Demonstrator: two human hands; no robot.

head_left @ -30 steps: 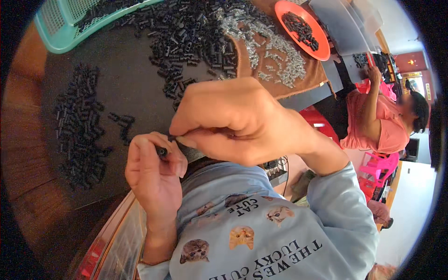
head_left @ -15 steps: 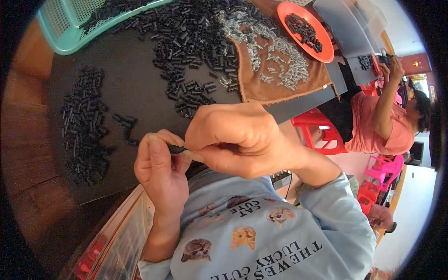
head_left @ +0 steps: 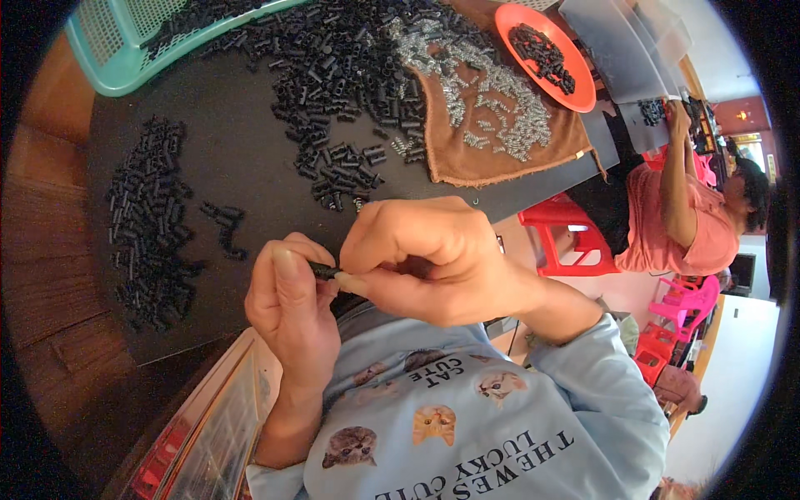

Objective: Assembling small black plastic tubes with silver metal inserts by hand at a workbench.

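Note:
Between my two hands is a small black cylindrical plastic part (head_left: 322, 270), held close in front of my body. My left hand (head_left: 292, 308) pinches one end of it between thumb and fingers. At the other end, the thumb and forefinger of my right hand (head_left: 425, 262) are closed on its tip; whether they also hold a smaller piece is hidden. Beyond my right hand lies a big heap of black plastic parts (head_left: 333, 92). Small metal springs (head_left: 508, 108) are spread on a brown cloth (head_left: 467, 162) beside that heap.
Another pile of black parts (head_left: 154, 225) lies at the left of the dark table (head_left: 242, 158), with a few loose ones (head_left: 225, 225) nearby. A green plastic basket (head_left: 117, 79) and an orange plate (head_left: 583, 96) stand at the back. A person in pink (head_left: 667, 217) works at the right near a red stool (head_left: 575, 242).
Both hands have shifted slightly right, and more of the black part shows between them. The person in pink has lowered their hands toward the table.

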